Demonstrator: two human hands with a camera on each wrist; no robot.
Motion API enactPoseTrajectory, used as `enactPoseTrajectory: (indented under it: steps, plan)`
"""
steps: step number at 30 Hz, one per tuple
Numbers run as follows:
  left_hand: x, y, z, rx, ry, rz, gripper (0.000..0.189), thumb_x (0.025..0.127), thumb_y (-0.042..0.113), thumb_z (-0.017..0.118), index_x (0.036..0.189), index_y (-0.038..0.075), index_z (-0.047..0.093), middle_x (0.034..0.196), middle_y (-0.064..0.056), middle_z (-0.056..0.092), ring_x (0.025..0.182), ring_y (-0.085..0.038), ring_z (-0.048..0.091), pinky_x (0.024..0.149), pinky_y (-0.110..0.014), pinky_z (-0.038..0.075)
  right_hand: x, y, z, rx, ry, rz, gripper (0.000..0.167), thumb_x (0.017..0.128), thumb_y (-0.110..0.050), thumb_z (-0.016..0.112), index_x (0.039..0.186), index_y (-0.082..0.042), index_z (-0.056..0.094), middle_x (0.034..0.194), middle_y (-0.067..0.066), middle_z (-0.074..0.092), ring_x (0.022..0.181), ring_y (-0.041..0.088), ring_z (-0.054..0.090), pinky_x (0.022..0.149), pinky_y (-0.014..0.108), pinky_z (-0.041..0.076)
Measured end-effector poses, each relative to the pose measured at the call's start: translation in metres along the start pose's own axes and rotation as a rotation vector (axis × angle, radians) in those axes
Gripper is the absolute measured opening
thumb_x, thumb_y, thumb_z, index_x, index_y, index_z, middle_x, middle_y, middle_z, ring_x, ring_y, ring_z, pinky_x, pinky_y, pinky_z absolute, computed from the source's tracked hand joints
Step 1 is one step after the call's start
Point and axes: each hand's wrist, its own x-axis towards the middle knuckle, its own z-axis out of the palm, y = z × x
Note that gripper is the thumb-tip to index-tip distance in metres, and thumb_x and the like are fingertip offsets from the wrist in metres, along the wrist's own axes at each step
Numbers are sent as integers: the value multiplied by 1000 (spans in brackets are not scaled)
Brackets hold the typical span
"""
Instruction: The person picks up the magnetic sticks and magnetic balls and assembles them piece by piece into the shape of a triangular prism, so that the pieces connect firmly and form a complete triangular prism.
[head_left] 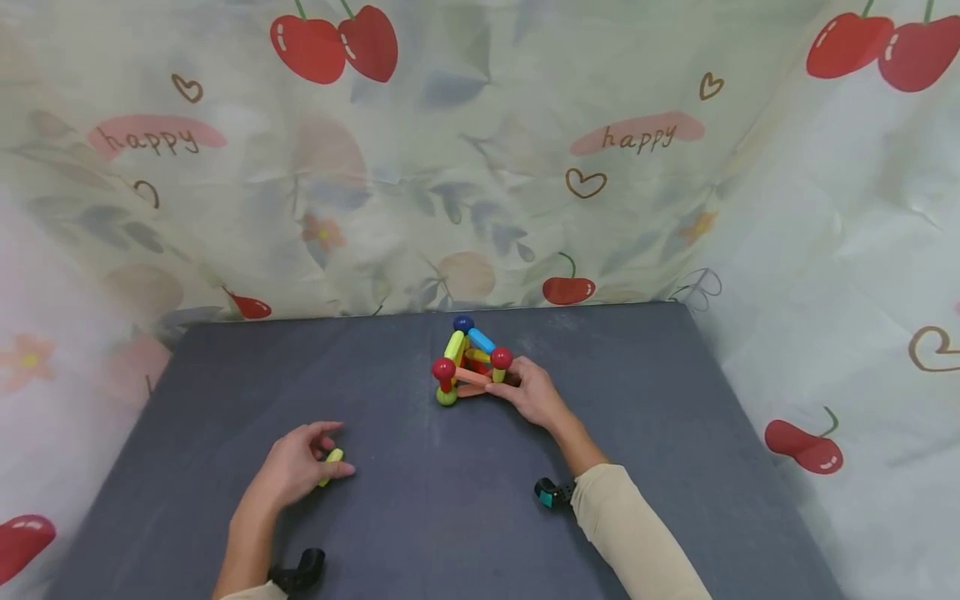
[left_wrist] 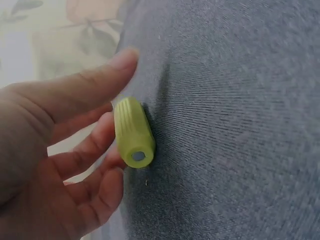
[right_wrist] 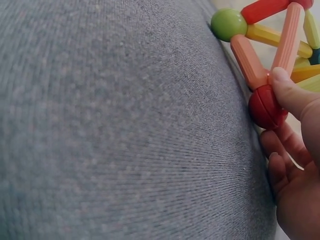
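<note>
My left hand (head_left: 294, 465) is low over the left part of the table, its fingers loosely bent around a yellow-green magnetic stick (left_wrist: 131, 127). In the left wrist view the thumb stands apart from the stick, whose grey end faces the camera; the fingers lie beside and behind it. Farther off, my right hand (head_left: 537, 395) pinches a lower corner of a magnetic ball-and-stick structure (head_left: 454, 344). Its thumb presses beside a red ball (right_wrist: 265, 107) where pink sticks (right_wrist: 248, 60) meet, with fingers on the other side. A green ball (right_wrist: 229, 25) forms another lower corner.
The dark grey table (head_left: 420, 517) ends at a patterned curtain (head_left: 465, 167) just behind the structure. More curtain hangs along both sides. A black band is on the left wrist (head_left: 298, 571) and a dark device on the right wrist (head_left: 553, 493).
</note>
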Motion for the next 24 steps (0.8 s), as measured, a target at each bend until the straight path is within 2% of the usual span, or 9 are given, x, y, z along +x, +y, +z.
enactPoseTrajectory:
  steps: [3,6,9,12,16,20,24]
  plan:
    - [1,0,-1,-1,-22,-28,62,77,36,90,128,9,67,100,-3,68,85,-14,59,73,-31,46,-1,0,-1,2,8,2,25,91,-35,78,103,-14,76,109,6,65,93,19,60,82,35,51]
    - [2,1,-1,1,-14,-37,43,81,28,87,116,9,71,97,-2,70,82,-13,61,73,-32,49,-1,0,0,8,13,10,25,90,-35,78,104,-14,76,109,6,65,93,18,60,82,35,51]
    - [6,8,-1,-6,19,5,26,88,24,80,108,11,71,97,-2,70,83,-13,61,73,-32,49,0,-1,0,12,13,21,26,90,-35,79,105,-14,76,110,5,66,93,18,61,84,35,52]
    - [12,22,-3,-52,74,72,19,95,25,73,110,14,68,101,-3,66,87,-16,60,74,-32,48,0,0,0,17,16,21,27,90,-36,78,105,-14,76,110,5,66,93,18,61,84,36,52]
    - [21,57,-9,-181,175,159,22,98,29,70,117,17,66,109,-4,65,95,-20,62,80,-36,52,0,0,-1,34,15,19,26,90,-35,79,104,-14,76,109,5,65,93,19,60,84,37,51]
    - [32,103,-12,-303,275,255,26,96,29,73,119,19,67,114,-3,69,105,-22,67,92,-44,58,-1,2,0,51,13,34,26,90,-35,78,105,-14,76,108,5,65,92,18,60,82,36,51]
    - [45,146,-4,-356,305,359,29,92,27,77,118,21,68,115,0,72,110,-22,70,93,-45,59,-1,4,1,47,16,22,25,90,-35,79,103,-14,76,107,5,65,91,18,60,83,34,51]
